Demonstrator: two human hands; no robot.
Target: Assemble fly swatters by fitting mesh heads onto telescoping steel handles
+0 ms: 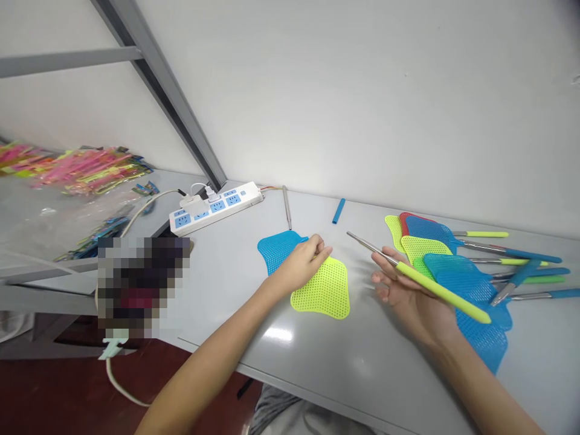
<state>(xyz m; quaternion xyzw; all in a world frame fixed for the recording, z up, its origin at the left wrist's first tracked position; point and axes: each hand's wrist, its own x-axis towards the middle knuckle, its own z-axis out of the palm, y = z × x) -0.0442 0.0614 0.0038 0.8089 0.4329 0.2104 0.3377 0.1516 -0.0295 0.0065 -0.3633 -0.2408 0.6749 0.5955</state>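
Observation:
My left hand [304,260] is closed at the upper edge of a yellow-green fly swatter head [322,293]; its curled fingers hide the grip point. Partly beneath that hand and forearm lies a blue fly swatter head [277,249]. My right hand [419,302], palm up with its fingers partly spread, holds a yellow-green swatter handle [441,291] with a thin metal rod pointing toward the left hand. The rod's tip is apart from both heads. A loose metal rod [287,207] and a blue grip sleeve [338,211] lie farther back.
Several fly swatters with blue, green, yellow and red heads [471,281] are piled at the right. A white power strip [217,208] with plugs stands at back left. Bagged colourful items [95,169] lie beyond the grey frame post [181,103]. A wall [362,109] borders the table.

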